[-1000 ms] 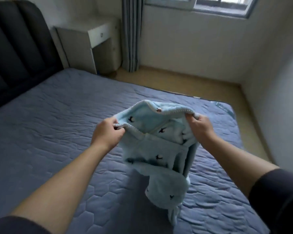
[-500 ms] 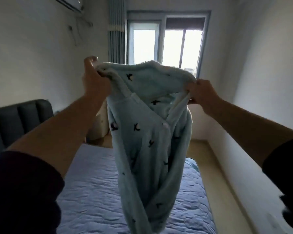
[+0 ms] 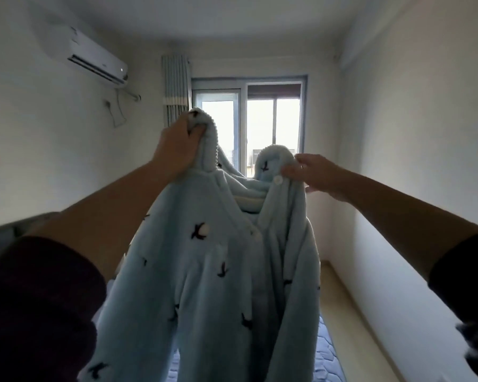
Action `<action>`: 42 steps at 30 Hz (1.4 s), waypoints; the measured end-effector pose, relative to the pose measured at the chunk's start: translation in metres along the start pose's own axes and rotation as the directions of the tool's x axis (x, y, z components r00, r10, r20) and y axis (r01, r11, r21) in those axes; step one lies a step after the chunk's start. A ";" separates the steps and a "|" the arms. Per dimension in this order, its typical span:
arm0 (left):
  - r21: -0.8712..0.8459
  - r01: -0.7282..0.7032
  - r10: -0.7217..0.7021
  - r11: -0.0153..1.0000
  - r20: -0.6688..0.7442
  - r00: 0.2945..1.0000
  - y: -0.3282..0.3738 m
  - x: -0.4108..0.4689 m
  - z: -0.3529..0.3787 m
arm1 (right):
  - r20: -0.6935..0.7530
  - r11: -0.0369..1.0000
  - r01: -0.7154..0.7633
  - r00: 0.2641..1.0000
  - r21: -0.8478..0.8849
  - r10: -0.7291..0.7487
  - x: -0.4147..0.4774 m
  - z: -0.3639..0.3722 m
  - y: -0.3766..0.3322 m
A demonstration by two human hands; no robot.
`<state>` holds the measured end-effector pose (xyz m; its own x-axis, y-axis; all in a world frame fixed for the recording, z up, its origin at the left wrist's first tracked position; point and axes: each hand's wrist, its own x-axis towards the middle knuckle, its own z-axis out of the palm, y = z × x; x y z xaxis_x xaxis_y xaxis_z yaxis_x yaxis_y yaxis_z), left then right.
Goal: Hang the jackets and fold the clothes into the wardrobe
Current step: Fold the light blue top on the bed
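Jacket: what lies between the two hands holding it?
In the head view, only the jacket itself: its open collar sags between the left hand and right hand, with the window behind.

Hanging jacket [image 3: 218,285] blocks centre; open air flanks.

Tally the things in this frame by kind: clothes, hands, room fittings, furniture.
Clothes: 1, light blue jacket
Hands: 2, left hand and right hand, both holding it up by its top
Room fittings: 3, air conditioner, window, curtain
Furniture: 1, bed
Total: 7
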<state>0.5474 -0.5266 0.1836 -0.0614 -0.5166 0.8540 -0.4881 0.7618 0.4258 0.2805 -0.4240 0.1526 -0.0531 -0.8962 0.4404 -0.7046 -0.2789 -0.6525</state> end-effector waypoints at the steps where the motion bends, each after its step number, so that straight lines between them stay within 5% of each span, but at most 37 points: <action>1: 0.017 -0.010 0.010 1.000 0.019 1.000 0.000 0.000 0.001 | 0.054 0.995 -0.039 0.998 0.090 0.035 -0.002 0.004 0.001; 7: 0.093 0.016 -0.041 0.996 0.274 0.961 -0.034 -0.012 0.032 | -0.071 0.997 -0.082 0.994 0.010 0.082 0.011 0.047 0.031; 11: 0.179 0.156 -0.216 0.971 0.395 0.893 -0.086 -0.045 0.086 | 0.089 0.968 -0.220 0.969 -0.124 0.232 0.023 0.082 0.086; 19: 0.395 0.407 -0.555 0.824 0.415 0.721 -0.214 -0.172 0.204 | -0.008 0.845 -0.516 0.854 -0.139 0.520 0.015 0.217 0.238; 24: 0.478 0.522 -0.705 0.707 0.537 0.463 -0.287 -0.296 0.265 | 0.024 0.741 -0.665 0.743 -0.095 0.669 -0.044 0.307 0.344; 31: 0.688 0.433 -0.766 0.583 0.643 0.010 -0.357 -0.574 0.286 | 0.277 0.476 -0.848 0.411 -0.236 0.869 -0.230 0.448 0.480; 36: 0.712 0.336 -0.713 0.616 0.686 -0.146 -0.377 -0.709 0.304 | 0.355 0.384 -0.862 0.262 -0.332 0.897 -0.315 0.530 0.548; 39: 0.704 0.246 -0.679 0.667 0.709 -0.190 -0.387 -0.768 0.325 | 0.347 0.428 -0.786 0.290 -0.446 0.892 -0.347 0.573 0.582; 42: 0.664 0.127 -0.657 0.737 0.748 -0.097 -0.395 -0.816 0.353 | 0.346 0.542 -0.605 0.418 -0.583 0.840 -0.361 0.612 0.615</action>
<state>0.4830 -0.5441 -0.7873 -0.3246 -0.7425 -0.5860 -0.9454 0.2364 0.2243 0.2997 -0.4834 -0.7850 -0.3691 -0.7283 -0.5774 -0.7622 0.5927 -0.2603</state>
